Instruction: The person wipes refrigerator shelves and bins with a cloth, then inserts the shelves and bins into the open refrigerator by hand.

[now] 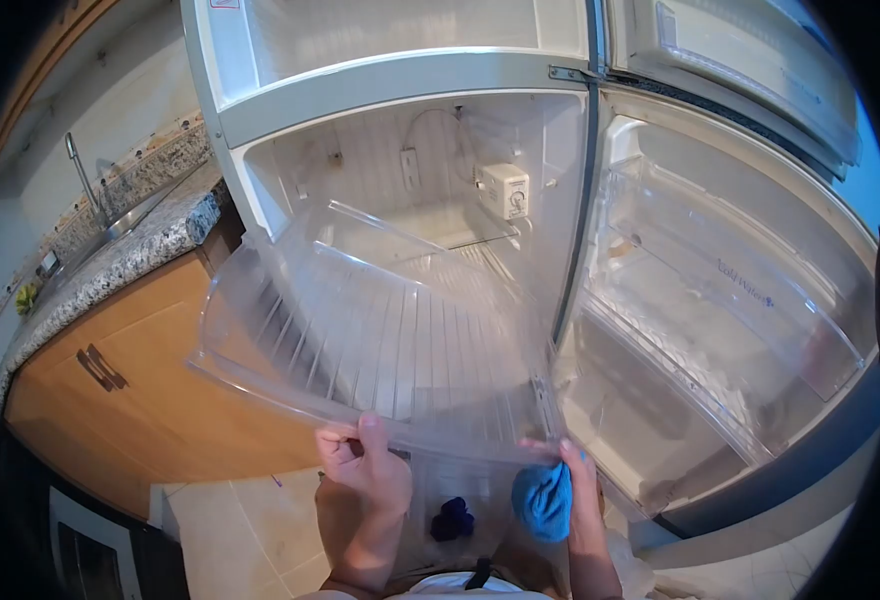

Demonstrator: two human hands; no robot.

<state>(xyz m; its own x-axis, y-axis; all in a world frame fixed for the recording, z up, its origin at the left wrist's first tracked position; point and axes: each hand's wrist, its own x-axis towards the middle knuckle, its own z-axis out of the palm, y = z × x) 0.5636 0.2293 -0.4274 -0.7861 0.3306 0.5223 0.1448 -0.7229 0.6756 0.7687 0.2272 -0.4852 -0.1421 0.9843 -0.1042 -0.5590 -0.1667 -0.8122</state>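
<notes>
Now, left hand: yours (372,472) is at about seven o'clock, its forearm rising from the bottom edge, fingers curled mostly closed with the thumb up against the near rim of the clear plastic shelf (390,375).
Right hand: yours (580,472) is at about five o'clock, half closed at the shelf's near right corner, with a bunched blue cloth (542,502) against its inner side.
Shelf: tilted across the middle of your view, near rim towards six o'clock, open fridge compartment (360,180) beyond it at twelve.
Cloth's cover: it hides part of your right palm, so you cannot tell how firm that grip is.
See-through lines: whether they belong to the shelf or lie behind is unclear.
Dark bundle (452,520): at six o'clock, too indistinct to name.
</notes>
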